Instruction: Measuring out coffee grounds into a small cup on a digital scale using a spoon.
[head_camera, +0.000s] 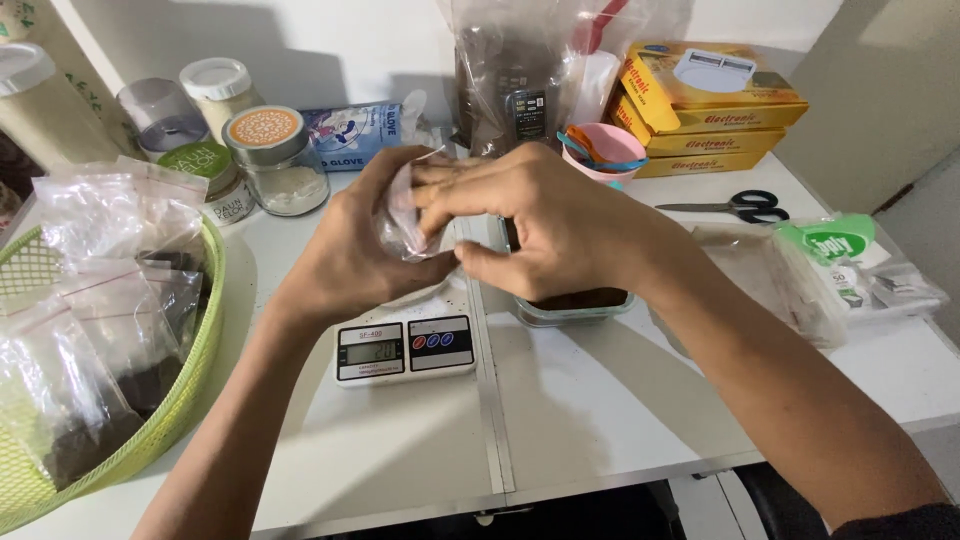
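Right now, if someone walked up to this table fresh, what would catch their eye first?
First, the two hands meeting at the centre: the left hand and right hand pinch a small clear plastic bag just above a white digital scale. Next, the lime-green basket at the left edge, heaped with clear bags of dark powder, and the stack of yellow boxes at the back right.
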